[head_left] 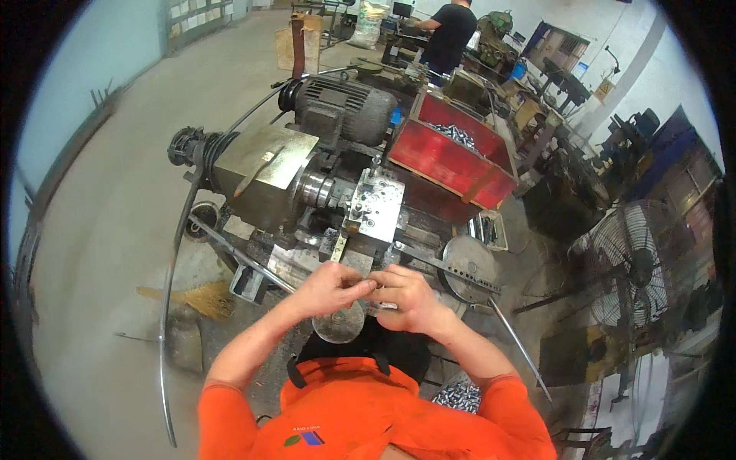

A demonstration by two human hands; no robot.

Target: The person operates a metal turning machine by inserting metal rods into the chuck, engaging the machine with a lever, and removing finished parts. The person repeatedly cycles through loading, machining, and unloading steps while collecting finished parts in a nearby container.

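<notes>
My left hand (334, 288) and my right hand (408, 297) meet at the fingertips in front of a small lathe-like machine. The left thumb and forefinger are pinched together; whatever lies between them is too small to make out. My right fingers are curled, and a silvery glint shows below them, but its kind is unclear. Just beyond the hands are a metal tool block (377, 205) and a round spindle chuck (314, 189). A round metal disc (339, 323) sits below the left hand. A bar with a row of holes (452, 270) extends to the right.
A red box (441, 170) behind the machine holds small shiny metal pieces (454, 136); more pieces (458, 396) lie beside my lap. An electric motor (345, 111) stands at the back. A fan (625, 264) is right, a broom (203, 299) left. Another person (451, 34) works farther back.
</notes>
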